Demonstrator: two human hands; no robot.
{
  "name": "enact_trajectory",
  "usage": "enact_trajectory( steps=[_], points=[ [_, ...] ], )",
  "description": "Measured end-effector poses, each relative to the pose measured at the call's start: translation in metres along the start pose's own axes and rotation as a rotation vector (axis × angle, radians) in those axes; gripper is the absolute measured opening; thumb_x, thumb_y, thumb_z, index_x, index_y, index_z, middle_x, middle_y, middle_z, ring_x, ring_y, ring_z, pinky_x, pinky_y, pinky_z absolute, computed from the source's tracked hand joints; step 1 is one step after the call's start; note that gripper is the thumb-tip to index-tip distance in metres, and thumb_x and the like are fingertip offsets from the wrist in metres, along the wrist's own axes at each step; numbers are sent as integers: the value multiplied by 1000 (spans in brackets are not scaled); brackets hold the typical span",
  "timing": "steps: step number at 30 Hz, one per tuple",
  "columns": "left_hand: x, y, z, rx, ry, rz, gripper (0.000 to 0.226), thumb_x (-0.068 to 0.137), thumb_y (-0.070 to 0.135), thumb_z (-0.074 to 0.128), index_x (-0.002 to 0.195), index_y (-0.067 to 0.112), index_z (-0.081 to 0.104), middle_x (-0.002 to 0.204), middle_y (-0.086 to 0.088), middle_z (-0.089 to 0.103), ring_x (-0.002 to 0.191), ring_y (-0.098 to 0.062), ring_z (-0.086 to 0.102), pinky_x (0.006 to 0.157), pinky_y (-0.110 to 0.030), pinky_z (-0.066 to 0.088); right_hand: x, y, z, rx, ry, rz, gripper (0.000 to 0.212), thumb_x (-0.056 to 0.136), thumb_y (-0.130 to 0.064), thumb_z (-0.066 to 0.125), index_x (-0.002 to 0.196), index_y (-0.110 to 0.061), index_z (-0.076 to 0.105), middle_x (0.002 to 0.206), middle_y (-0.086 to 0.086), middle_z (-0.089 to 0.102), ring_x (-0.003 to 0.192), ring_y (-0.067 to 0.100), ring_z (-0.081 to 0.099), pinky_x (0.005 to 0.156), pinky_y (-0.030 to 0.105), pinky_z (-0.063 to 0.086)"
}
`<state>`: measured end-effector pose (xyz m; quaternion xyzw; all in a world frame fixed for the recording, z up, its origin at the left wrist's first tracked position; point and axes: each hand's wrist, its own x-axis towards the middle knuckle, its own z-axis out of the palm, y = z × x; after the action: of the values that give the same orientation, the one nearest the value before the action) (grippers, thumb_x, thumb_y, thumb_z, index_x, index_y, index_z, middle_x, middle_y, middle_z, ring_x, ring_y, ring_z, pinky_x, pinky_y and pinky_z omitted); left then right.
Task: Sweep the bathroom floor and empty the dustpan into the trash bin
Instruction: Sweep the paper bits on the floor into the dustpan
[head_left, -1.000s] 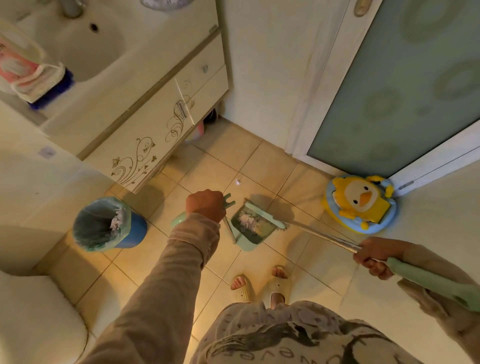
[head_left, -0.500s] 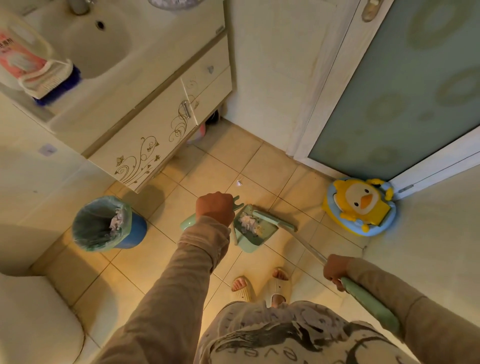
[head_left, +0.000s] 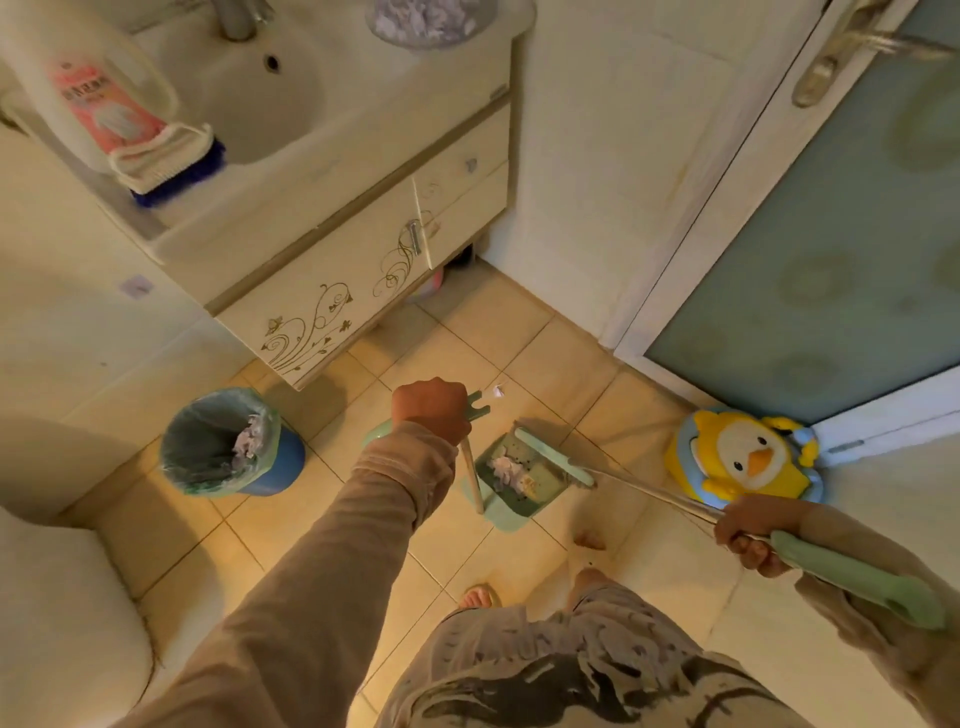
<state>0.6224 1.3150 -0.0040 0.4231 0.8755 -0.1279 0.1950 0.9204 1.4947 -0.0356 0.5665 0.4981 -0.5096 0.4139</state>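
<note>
The pale green plastic dustpan (head_left: 511, 480) is resting on the tiled floor (head_left: 457, 332), crumpled paper inside, left hand (head_left: 430, 408) gripping its upright handle; right hand (head_left: 748, 535) is clenching the slanting broom (head_left: 649, 491), bristles hidden; the lined trash bin (head_left: 228, 444) is standing left

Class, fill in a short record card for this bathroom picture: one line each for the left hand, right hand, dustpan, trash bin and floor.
left hand: gripping the long dustpan handle
right hand: gripping the broom handle
dustpan: on the floor, paper scraps inside, broom head at its edge
trash bin: blue, lined, standing left of the dustpan, tissue inside
floor: beige tiles, one small scrap beyond the dustpan
</note>
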Motion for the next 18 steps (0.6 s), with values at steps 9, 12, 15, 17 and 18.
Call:
enact_trajectory(
  steps=[9, 12, 15, 17, 18],
  points=[
    [8, 8, 4, -150, 13, -302, 27, 89, 36, 55, 106, 17, 66, 100, -3, 70, 93, -23, 66, 71, -29, 44, 1, -115, -100, -128, 67, -244, 45, 91, -7, 41, 46, -6, 45, 32, 2, 46, 25, 10, 40, 33, 11, 31],
    [12, 24, 1, -163, 7, -400, 28, 90, 37, 54, 107, 18, 66, 100, -4, 71, 94, -24, 66, 76, -30, 48, -9, -162, -117, -226, 90, -258, 51, 92, 0, 35, 42, -10, 37, 23, 1, 37, 16, 9, 33, 30, 5, 26],
    [17, 40, -4, -182, 4, -482, 28, 90, 36, 54, 107, 17, 66, 99, -5, 71, 92, -25, 67, 77, -31, 49, -13, -193, -124, -343, 108, -326, 43, 92, -2, 35, 51, -13, 33, 24, -1, 38, 17, 7, 33, 30, 5, 26],
    [22, 48, -7, -188, -6, -522, 27, 90, 35, 54, 107, 17, 66, 100, -5, 71, 93, -25, 67, 77, -31, 49, -12, -205, -122, -349, 145, -402, 35, 89, -4, 40, 56, -11, 35, 34, 1, 44, 25, 8, 37, 31, 11, 29],
    [24, 52, -9, -195, -10, -540, 27, 90, 35, 54, 107, 17, 66, 100, -5, 71, 93, -25, 67, 78, -31, 49, -9, -209, -118, -365, 164, -404, 31, 88, -3, 42, 59, -10, 37, 36, 2, 45, 29, 10, 39, 32, 15, 32]
  ],
)
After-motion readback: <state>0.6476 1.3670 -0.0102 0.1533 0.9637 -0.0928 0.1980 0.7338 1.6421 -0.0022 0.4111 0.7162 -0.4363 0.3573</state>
